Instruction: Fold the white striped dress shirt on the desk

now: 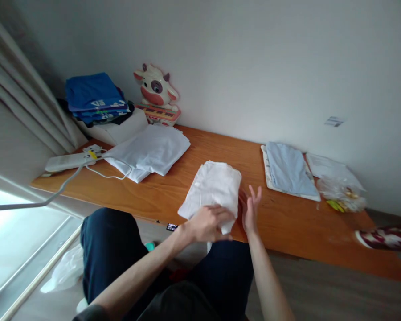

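Two hands (pixel 209 223) (pixel 250 209) (three white garments (pixel 215 187))

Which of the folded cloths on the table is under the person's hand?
The small white folded cloth at the table's near edge; the left hand rests on it. The other cloths lie farther away, untouched.

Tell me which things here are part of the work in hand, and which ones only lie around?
In hand:
- folded white cloth, under the left hand
- right hand, open beside the cloth
- wooden table

Lying about:
- second white cloth
- blue clothes pile
- cow toy
- light blue cloth
- power strip
- plastic bag
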